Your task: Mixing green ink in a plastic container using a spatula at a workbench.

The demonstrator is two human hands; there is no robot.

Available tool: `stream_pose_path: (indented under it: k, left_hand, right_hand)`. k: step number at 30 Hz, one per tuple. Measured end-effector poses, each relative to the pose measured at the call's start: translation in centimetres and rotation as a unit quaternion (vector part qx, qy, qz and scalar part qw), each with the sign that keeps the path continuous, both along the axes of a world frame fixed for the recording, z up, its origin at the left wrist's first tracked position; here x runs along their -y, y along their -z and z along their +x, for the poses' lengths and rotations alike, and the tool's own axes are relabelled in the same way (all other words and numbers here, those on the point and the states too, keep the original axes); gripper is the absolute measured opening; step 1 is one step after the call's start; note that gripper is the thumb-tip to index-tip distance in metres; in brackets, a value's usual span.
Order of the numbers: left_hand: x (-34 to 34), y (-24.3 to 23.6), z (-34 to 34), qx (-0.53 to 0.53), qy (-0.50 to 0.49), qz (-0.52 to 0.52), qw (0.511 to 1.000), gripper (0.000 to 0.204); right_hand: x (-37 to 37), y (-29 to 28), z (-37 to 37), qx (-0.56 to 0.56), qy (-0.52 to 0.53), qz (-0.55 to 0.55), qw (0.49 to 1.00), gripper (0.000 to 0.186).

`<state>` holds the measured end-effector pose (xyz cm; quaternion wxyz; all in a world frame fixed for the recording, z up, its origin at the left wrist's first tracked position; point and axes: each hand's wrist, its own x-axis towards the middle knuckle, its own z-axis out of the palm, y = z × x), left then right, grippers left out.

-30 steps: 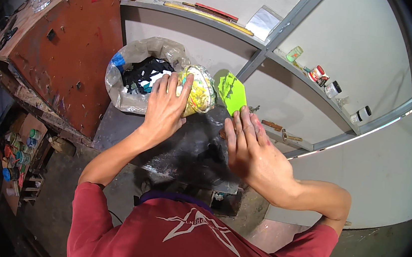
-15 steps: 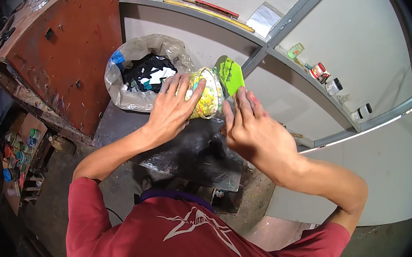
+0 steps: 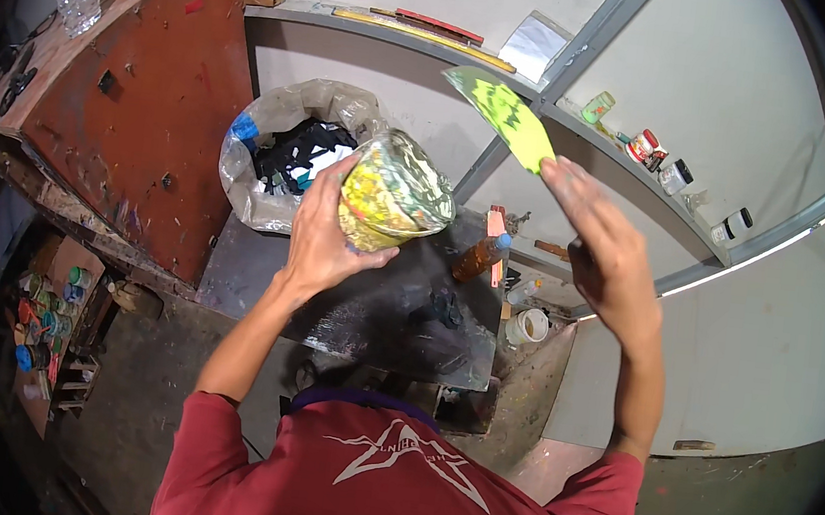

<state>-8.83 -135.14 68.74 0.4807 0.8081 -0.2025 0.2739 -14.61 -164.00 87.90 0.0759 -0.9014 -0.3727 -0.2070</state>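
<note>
My left hand is wrapped around a round tub, its sides smeared with yellow and white paint. The tub is tilted, with its mouth toward the right; greyish-green and white streaks show at the rim. In my right hand is a flat scraper, raised to the right of the tub and apart from it. Bright yellow-green paint coats the scraper's blade. My right fingers hide its grip end. Behind the tub stands a clear plastic bag with black and white scraps inside.
Under my hands lies a dark tabletop holding a bottle of amber liquid and a black item. A rust-red cabinet borders the left. Jars line the right ledge. A white bucket sits beyond the table's right edge.
The scraper has moved away from the tub, up and to the right, with my right hand. My left hand has turned the tub so more of its mouth shows.
</note>
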Motion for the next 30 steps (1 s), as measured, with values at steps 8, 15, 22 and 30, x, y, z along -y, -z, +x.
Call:
stream_pose_path:
  k: [8, 15, 22, 30]
  left_hand:
    - [-1.1, 0.5, -0.9, -0.078, 0.101, -0.184, 0.975, 0.119]
    - [-1.6, 0.0, -2.3, -0.210, 0.174, -0.320, 0.907, 0.118]
    - [-2.5, -0.4, -3.1, -0.289, 0.190, -0.316, 0.883, 0.109]
    - [-3.3, 1.6, -2.3, -0.388, 0.213, -0.369, 0.817, 0.087]
  right_hand:
    - [4.1, 7.5, 0.5, 0.270, 0.038, -0.249, 0.929, 0.053]
    - [5.2, 7.3, 1.5, 0.384, -0.085, -0.303, 0.868, 0.040]
    - [4.9, 4.0, 1.6, 0.410, -0.161, -0.390, 0.808, 0.054]
    - [3.3, 1.1, -0.1, 0.370, -0.217, -0.446, 0.785, 0.069]
